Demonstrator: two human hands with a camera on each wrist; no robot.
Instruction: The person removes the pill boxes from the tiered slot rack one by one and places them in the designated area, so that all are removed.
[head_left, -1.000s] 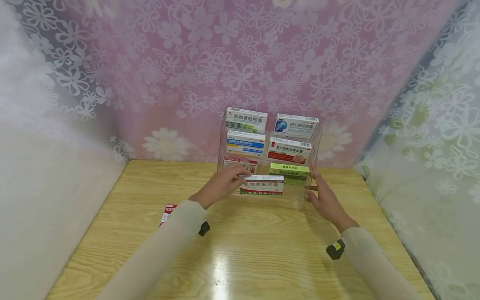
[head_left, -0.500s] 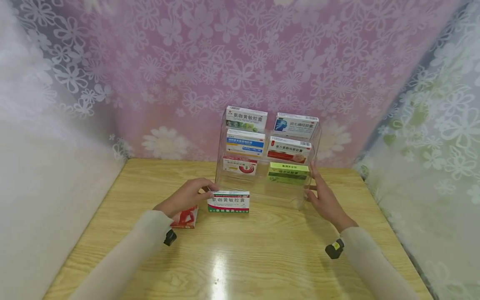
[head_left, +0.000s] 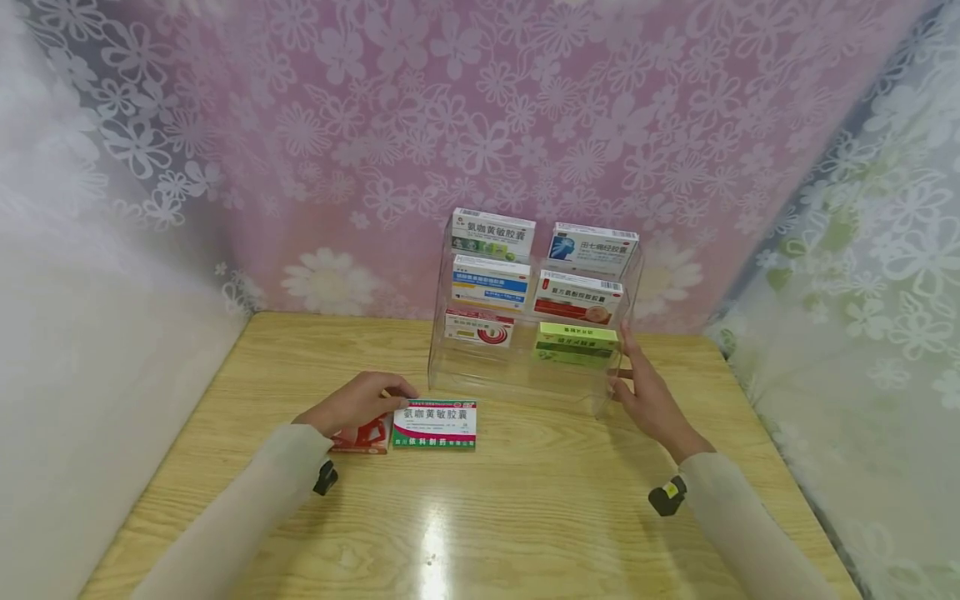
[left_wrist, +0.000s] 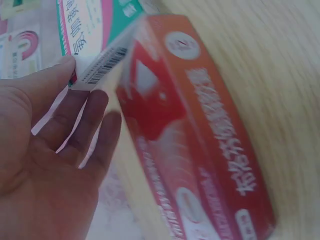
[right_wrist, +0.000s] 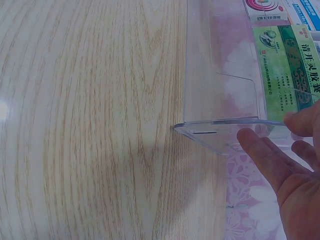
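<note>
My left hand (head_left: 354, 403) pinches a corner of a white, green and red medicine box (head_left: 437, 424) between thumb and fingers. That box lies face up, close over the table, in front of the clear display rack (head_left: 506, 372). Under the left hand, a red medicine box (left_wrist: 200, 135) lies on the table, partly hidden in the head view. At the rack's right side, my right hand (head_left: 654, 407) holds the side panel, thumb near its front edge and fingers along the outside. The rack's lowest tier shows bare clear plastic.
Upper tiers of the rack carry several medicine boxes, among them a blue-and-white box (head_left: 490, 283), a red-and-white box (head_left: 577, 297) and a green box (head_left: 576, 343). The wooden table (head_left: 570, 508) meets a pink floral curtain (head_left: 420, 167) behind the rack.
My left hand has carried the white, green and red box from the rack's front down and left, beside the red box. My right hand has stayed on the rack's side.
</note>
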